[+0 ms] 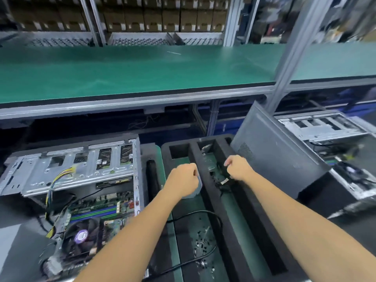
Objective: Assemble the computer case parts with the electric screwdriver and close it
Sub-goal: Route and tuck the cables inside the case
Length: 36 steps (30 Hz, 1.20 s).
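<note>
Head view shows both your hands reaching over the black foam tray in the middle of the bench. Your left hand is curled tight around a small grey object that pokes out under the fist; what it is cannot be told. Your right hand has its fingers bent, pinching a black cable part that lies in the tray's long middle slot. Loose screws lie scattered in the near compartment, with a black cord looping over them. To the left, the open computer case lies on its side, motherboard and fan exposed. To the right and slightly farther off, a grey side panel leans tilted against another chassis.
</note>
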Tool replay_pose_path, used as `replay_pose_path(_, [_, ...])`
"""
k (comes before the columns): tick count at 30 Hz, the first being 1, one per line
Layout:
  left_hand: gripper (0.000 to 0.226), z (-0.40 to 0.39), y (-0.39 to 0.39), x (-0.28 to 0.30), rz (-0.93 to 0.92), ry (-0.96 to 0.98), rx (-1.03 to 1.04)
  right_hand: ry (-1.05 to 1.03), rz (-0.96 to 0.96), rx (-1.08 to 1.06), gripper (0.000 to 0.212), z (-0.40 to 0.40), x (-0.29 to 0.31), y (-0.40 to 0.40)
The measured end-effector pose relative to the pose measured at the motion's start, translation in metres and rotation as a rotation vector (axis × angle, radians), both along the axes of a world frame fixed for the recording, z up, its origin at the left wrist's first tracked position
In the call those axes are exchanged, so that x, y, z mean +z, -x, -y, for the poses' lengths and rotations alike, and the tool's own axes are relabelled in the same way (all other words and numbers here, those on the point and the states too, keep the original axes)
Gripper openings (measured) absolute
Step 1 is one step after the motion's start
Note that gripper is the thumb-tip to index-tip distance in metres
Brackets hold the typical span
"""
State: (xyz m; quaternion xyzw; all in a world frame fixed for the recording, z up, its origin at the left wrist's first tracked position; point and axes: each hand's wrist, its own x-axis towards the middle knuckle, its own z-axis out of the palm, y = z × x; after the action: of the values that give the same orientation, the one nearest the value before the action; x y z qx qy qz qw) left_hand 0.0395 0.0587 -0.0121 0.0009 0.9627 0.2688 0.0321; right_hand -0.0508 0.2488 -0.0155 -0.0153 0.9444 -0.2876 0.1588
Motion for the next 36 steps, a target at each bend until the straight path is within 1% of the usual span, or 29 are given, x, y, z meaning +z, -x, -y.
replay_pose_path(1, [0.016, -0.005, 0.003, -0.003, 0.017, -0.017, 0.015, -0.021, 0.062, 0.014, 0.024, -0.005, -0.01, 0.001])
replay_pose_path(2, [0.016, -0.009, 0.005, -0.006, 0.033, -0.029, 0.029, 0.0, 0.134, 0.019, 0.023, -0.008, -0.02, 0.0])
replay_pose_path(3, [0.017, -0.013, 0.007, -0.009, 0.047, -0.036, 0.044, 0.038, 0.211, 0.016, 0.029, -0.009, -0.031, 0.0])
replay_pose_path(5, [0.018, -0.019, 0.01, -0.012, 0.065, -0.049, 0.074, 0.118, 0.341, 0.009, 0.049, -0.005, -0.05, 0.002])
replay_pose_path(6, [0.019, -0.022, 0.011, -0.014, 0.073, -0.061, 0.088, 0.132, 0.371, 0.017, 0.053, -0.001, -0.058, 0.003])
replay_pose_path(7, [0.019, -0.023, 0.011, -0.015, 0.079, -0.072, 0.099, 0.133, 0.358, 0.026, 0.047, 0.002, -0.064, 0.004])
replay_pose_path(9, [0.017, -0.024, 0.012, -0.016, 0.081, -0.076, 0.108, 0.062, 0.239, 0.062, 0.021, 0.007, -0.072, 0.008])
replay_pose_path(10, [0.017, -0.023, 0.012, -0.015, 0.081, -0.074, 0.116, 0.02, 0.188, 0.081, 0.02, 0.008, -0.072, 0.01])
replay_pose_path(12, [0.017, -0.022, 0.014, -0.015, 0.076, -0.082, 0.138, -0.004, 0.119, 0.098, 0.034, 0.006, -0.067, 0.015])
replay_pose_path(13, [0.017, -0.021, 0.015, -0.014, 0.071, -0.088, 0.149, 0.038, 0.083, 0.067, 0.034, 0.004, -0.06, 0.017])
replay_pose_path(16, [0.016, -0.022, 0.02, -0.012, 0.063, -0.113, 0.176, 0.27, 0.021, -0.101, 0.031, -0.006, -0.026, 0.029])
replay_pose_path(19, [0.016, -0.026, 0.026, -0.01, 0.045, -0.191, 0.204, 0.518, 0.124, -0.177, 0.033, -0.013, 0.024, 0.041])
replay_pose_path(21, [0.012, -0.032, 0.031, -0.005, 0.041, -0.271, 0.215, 0.653, 0.167, -0.159, 0.032, -0.017, 0.059, 0.044])
replay_pose_path(23, [0.005, -0.04, 0.035, 0.0, 0.041, -0.398, 0.222, 0.749, 0.16, -0.072, 0.031, -0.021, 0.088, 0.04])
replay_pose_path(24, [0.017, -0.045, 0.036, 0.004, 0.03, -0.462, 0.22, 0.793, 0.154, -0.01, 0.032, -0.022, 0.1, 0.037])
replay_pose_path(26, [0.05, -0.051, 0.039, 0.014, 0.005, -0.603, 0.222, 0.859, 0.147, 0.12, 0.033, -0.02, 0.12, 0.032])
replay_pose_path(27, [0.06, -0.052, 0.04, 0.021, -0.001, -0.67, 0.245, 0.886, 0.152, 0.18, 0.033, -0.017, 0.129, 0.029])
replay_pose_path(28, [0.061, -0.05, 0.04, 0.027, -0.01, -0.726, 0.281, 0.918, 0.164, 0.235, 0.034, -0.013, 0.137, 0.027])
replay_pose_path(29, [0.052, -0.046, 0.04, 0.032, -0.022, -0.775, 0.311, 0.955, 0.185, 0.281, 0.034, -0.007, 0.143, 0.026])
replay_pose_path(31, [0.02, -0.034, 0.036, 0.045, -0.036, -0.937, 0.343, 1.024, 0.223, 0.357, 0.035, 0.007, 0.153, 0.022])
replay_pose_path(32, [0.012, -0.027, 0.034, 0.051, -0.051, -1.01, 0.359, 1.053, 0.238, 0.391, 0.035, 0.016, 0.156, 0.019])
replay_pose_path(34, [0.018, -0.005, 0.025, 0.064, -0.109, -1.12, 0.421, 1.112, 0.273, 0.466, 0.037, 0.036, 0.159, 0.012])
replay_pose_path(36, [0.032, 0.027, 0.004, 0.077, -0.191, -1.285, 0.438, 1.162, 0.315, 0.568, 0.037, 0.061, 0.16, -0.001])
